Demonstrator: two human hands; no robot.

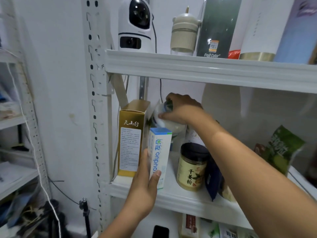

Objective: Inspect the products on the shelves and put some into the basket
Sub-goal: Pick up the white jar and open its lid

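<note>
Hands work on the middle shelf (180,196): the left hand (145,184) grips a white-and-blue box (159,152) just right of the gold box (132,138); the right hand (181,109) grips a white pouch (164,121) behind it.

This looks like a storeroom or a small stockroom set up as a mock shop, not a real store. White metal shelving (205,67) with a punched upright (93,93) holds an unrelated mix of goods: a gold box (131,140), a toothpaste box (159,152), a jar (193,167) of ginger powder, a green snack bag (281,148), a white bottle (257,30). No price tags show. A security camera (135,24) stands on the upper shelf with its cable hanging behind. To the left, a second rack (15,121) carries loose papers, and cords and a tripod (84,212) crowd the floor.
</note>
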